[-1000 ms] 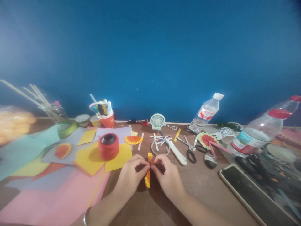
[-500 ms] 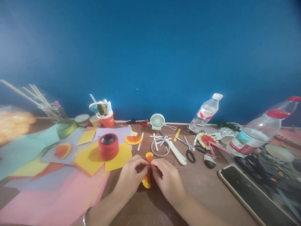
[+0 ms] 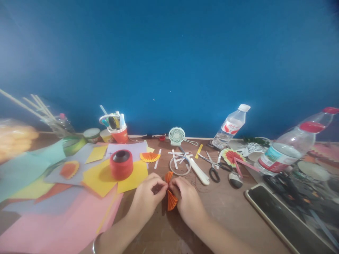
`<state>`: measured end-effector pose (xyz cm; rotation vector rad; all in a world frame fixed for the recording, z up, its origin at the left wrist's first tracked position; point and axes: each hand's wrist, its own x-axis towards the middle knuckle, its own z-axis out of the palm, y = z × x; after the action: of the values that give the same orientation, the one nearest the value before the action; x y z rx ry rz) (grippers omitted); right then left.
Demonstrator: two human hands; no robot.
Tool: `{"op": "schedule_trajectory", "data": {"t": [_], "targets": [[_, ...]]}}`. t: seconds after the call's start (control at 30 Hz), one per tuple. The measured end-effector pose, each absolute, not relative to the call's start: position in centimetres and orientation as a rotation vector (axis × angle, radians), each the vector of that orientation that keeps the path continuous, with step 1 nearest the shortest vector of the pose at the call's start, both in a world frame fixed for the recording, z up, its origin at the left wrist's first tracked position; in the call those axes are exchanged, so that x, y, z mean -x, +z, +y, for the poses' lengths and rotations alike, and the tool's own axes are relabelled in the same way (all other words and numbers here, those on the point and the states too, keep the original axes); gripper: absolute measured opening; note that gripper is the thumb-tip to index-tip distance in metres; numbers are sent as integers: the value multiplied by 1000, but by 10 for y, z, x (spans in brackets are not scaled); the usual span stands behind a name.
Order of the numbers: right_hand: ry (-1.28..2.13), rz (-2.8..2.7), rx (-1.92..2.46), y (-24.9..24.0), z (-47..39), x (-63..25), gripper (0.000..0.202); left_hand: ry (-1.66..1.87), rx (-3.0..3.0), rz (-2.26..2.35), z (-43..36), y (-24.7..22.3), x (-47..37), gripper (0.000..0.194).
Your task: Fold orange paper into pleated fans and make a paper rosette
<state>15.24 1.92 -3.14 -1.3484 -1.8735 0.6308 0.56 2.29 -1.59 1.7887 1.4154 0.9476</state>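
Between my hands is an orange and yellow pleated paper fan (image 3: 172, 201), pinched at its middle so that it spreads above and below the fingers. My left hand (image 3: 148, 193) closes thumb and forefinger on its left side. From the right, my right hand (image 3: 189, 199) grips the same spot; its fingertips are partly hidden. Just beyond lie a clear ring of tape (image 3: 180, 173) on thin white strips, a white-handled cutter (image 3: 200, 171) and a second pleated fan (image 3: 149, 157). To the left, a red spool of string (image 3: 121, 165) stands on yellow paper (image 3: 102, 180).
Coloured paper sheets (image 3: 66, 218) cover the left side. Scissors (image 3: 213, 167), a computer mouse (image 3: 235, 180), a phone (image 3: 280, 215) and water bottles (image 3: 280, 155) stand or lie to the right. A small handheld fan (image 3: 177, 135) and a pen cup (image 3: 119, 134) are by the blue wall.
The pleated paper fan has turned in my fingers: its lower half now opens toward the right and shows more orange. Both hands stay in nearly the same place.
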Motion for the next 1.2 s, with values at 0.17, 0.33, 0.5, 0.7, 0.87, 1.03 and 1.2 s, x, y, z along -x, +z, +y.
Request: {"op": "schedule_trajectory", "data": {"t": [0.17, 0.33, 0.5, 0.7, 0.87, 1.03, 1.2], "targets": [[804, -1819, 1352, -26, 20, -153, 20, 919, -1827, 1376, 23, -15, -6, 12], [814, -1819, 1324, -28, 18, -154, 18, 873, -1872, 1346, 24, -14, -7, 12], [764, -1798, 1309, -31, 17, -153, 16, 826, -1870, 1316, 25, -12, -7, 18], [674, -1796, 1304, -26, 14, -151, 12, 790, -1788, 1327, 26, -10, -7, 19], [588, -1847, 1313, -22, 9, -151, 6, 807, -1743, 1336, 26, -9, -7, 19], [529, -1908, 1371, -23, 9, -150, 12, 811, -1710, 1343, 26, -12, -7, 19], [501, -1909, 1389, -25, 11, -149, 12, 808, -1712, 1353, 27, -11, -7, 19]]}}
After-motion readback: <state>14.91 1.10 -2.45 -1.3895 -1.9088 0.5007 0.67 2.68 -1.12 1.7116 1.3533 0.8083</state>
